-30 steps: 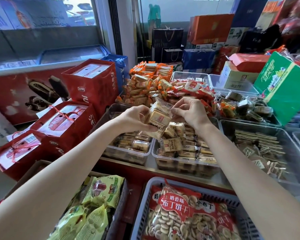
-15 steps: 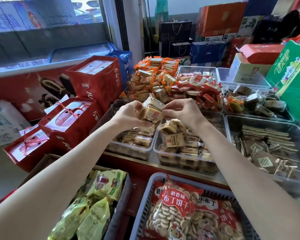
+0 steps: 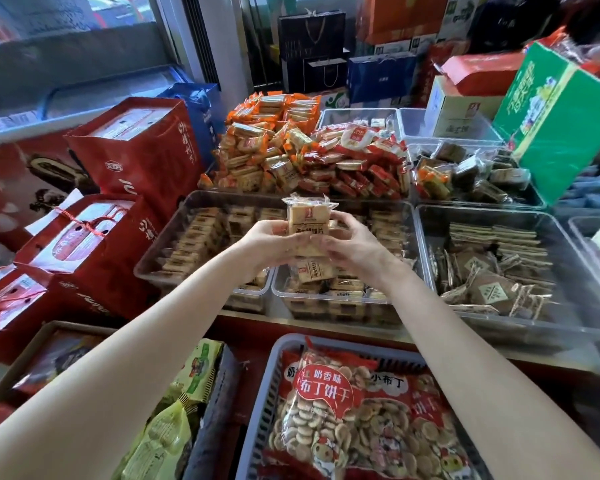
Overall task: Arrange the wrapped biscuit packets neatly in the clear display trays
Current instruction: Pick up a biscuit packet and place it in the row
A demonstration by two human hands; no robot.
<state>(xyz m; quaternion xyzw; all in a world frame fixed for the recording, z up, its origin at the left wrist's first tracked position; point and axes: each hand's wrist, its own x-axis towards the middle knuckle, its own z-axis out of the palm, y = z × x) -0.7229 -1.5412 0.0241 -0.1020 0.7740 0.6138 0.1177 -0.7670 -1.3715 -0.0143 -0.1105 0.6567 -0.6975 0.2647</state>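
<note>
Between my two hands stands a small stack of pale wrapped biscuit packets [image 3: 307,221], held upright over the seam of two clear trays. My left hand [image 3: 269,245] grips the stack's left side and my right hand [image 3: 352,245] grips its right side. Below them, the middle clear tray [image 3: 329,301] holds more of the same packets, some loose on top. To its left, another clear tray [image 3: 160,249] has packets laid in rows.
A clear tray of brown packets [image 3: 565,327] sits to the right. Behind lie heaps of orange packets [image 3: 257,147] and red packets [image 3: 357,157]. Red gift boxes [image 3: 84,251] stand left. A grey basket [image 3: 281,344] with a bag of round biscuits is near me.
The packets were gathered from a loose tilted bunch into an upright stack squeezed between both hands. The view has moved closer and lower over the trays.
</note>
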